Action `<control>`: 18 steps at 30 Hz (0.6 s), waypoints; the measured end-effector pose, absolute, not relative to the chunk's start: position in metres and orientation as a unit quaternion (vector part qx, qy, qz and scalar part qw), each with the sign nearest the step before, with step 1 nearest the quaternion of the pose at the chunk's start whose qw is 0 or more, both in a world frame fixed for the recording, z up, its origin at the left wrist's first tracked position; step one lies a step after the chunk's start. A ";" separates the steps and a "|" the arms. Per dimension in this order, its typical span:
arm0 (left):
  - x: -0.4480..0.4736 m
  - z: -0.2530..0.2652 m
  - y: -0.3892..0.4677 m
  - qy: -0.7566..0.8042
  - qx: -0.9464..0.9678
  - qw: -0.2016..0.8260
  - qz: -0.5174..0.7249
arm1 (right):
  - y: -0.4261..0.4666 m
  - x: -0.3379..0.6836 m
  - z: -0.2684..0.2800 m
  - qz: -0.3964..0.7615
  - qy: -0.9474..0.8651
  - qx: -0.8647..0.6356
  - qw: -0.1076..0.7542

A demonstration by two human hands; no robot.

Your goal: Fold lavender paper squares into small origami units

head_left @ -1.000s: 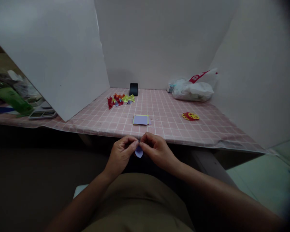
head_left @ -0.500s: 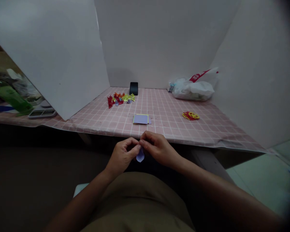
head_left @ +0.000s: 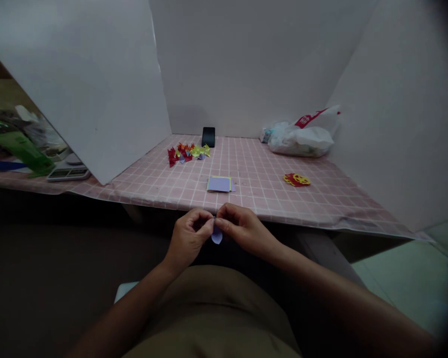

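Observation:
A small folded piece of purple paper [head_left: 217,236] hangs between my hands, in front of the table's near edge. My left hand [head_left: 188,237] pinches its upper part between thumb and forefinger. From the other side, my right hand [head_left: 242,227] pinches it too, fingertips almost touching those of the left. The fingers hide the top of the paper. Just beyond my hands lies a stack of square paper [head_left: 219,184], purple on top with yellow edges showing. Farther back on the left is a cluster of folded paper figures [head_left: 184,153] in red, orange, yellow and purple.
A dark phone [head_left: 208,137] leans against the back panel. At the back right lies a white plastic bag [head_left: 302,139]; nearer are red and yellow cut-out pieces [head_left: 296,180]. A kitchen scale [head_left: 69,172] and a green bag [head_left: 20,146] sit beyond the left panel [head_left: 97,89].
Both hands keep pinching the purple paper. Its hanging part looks slightly shorter and rounder, and my left fingertips have shifted a little. The whole view has drifted slightly.

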State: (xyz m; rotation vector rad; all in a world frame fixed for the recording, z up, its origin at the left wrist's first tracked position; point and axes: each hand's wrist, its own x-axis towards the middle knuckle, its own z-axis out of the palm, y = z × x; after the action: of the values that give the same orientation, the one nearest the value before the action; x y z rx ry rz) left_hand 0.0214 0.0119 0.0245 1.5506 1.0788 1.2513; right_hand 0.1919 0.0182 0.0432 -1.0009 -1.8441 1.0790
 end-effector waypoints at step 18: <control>0.012 0.024 0.022 0.440 0.692 0.345 0.458 | 0.021 0.192 0.039 0.343 -0.766 -0.411 0.355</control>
State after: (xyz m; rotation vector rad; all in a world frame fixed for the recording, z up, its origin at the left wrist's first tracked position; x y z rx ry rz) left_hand 0.0116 0.0221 0.0240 1.7961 1.1416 1.1892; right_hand 0.1923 0.0213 0.0386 -1.0627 -1.9798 0.8865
